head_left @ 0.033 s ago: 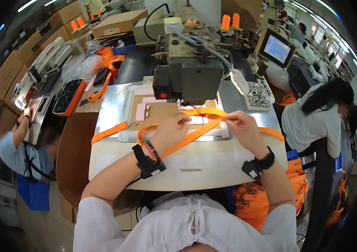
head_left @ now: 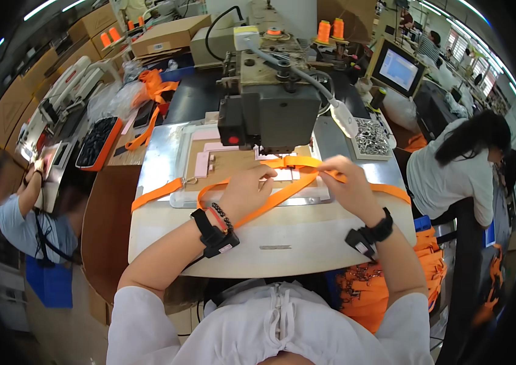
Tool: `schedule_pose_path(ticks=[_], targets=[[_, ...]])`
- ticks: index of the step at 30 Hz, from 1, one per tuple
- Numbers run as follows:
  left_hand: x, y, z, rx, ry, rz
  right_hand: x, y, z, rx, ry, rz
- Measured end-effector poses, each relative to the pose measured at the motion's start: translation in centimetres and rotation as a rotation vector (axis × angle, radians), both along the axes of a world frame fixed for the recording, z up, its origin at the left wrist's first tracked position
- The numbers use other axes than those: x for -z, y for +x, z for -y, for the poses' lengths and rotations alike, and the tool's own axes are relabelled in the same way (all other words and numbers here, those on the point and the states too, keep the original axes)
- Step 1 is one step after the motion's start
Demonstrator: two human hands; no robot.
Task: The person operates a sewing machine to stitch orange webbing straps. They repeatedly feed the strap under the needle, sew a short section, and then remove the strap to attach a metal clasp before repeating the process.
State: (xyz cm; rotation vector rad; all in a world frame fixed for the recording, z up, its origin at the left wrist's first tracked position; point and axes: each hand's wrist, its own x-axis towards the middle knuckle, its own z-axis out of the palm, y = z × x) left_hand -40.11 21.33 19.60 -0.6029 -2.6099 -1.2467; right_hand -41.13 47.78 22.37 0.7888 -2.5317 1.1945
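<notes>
An orange webbing strap [head_left: 279,196] lies looped and crossed over the work plate of a sewing machine [head_left: 279,115], just in front of its head. My left hand [head_left: 247,190] is closed, with bent fingertips pinching the strap at the loop's left side. My right hand [head_left: 348,185] pinches the loop's right end between thumb and fingers. Between the hands, a small orange slider or fold [head_left: 288,162] sits on the strap. A metal hook [head_left: 190,180] ends the strap piece at the left. More strap runs off the plate's right side.
Pink blocks [head_left: 202,164] sit on the brown plate. A tray of metal hardware [head_left: 372,139] stands to the right, near a screen [head_left: 399,68]. An orange bin of black parts [head_left: 99,143] is at the left. Co-workers sit on both sides. Orange straps [head_left: 364,289] pile below right.
My right hand has shifted slightly left and up along the strap, its fingers more bent over it. My left hand has barely moved.
</notes>
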Motion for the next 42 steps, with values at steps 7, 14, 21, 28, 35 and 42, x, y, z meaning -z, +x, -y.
schedule_pose_path(ticks=[7, 14, 21, 28, 35, 42], targets=[[0.5, -2.6, 0.5, 0.116, -0.262, -0.186, 2.2, -5.0, 2.6, -0.195, 0.344, -0.246], [1.2, -3.8, 1.1, 0.232, -0.379, -0.128, 3.9, -6.5, 2.9, -0.285, 0.305, -0.265], [0.7, -4.0, 0.3, 0.272, -0.366, -0.089, 4.3, -6.5, 2.9, -0.271, 0.339, -0.293], [0.5, -4.1, -0.1, 0.224, -0.483, -0.097, 4.2, -7.1, 2.5, -0.338, 0.235, -0.277], [1.7, -5.3, 0.6, 0.238, -0.393, -0.121, 4.4, -7.7, 2.5, -0.378, 0.169, -0.237], [1.0, -5.0, 1.8, 0.227, -0.47, -0.24, 4.5, -7.4, 3.0, -0.348, 0.33, -0.315]])
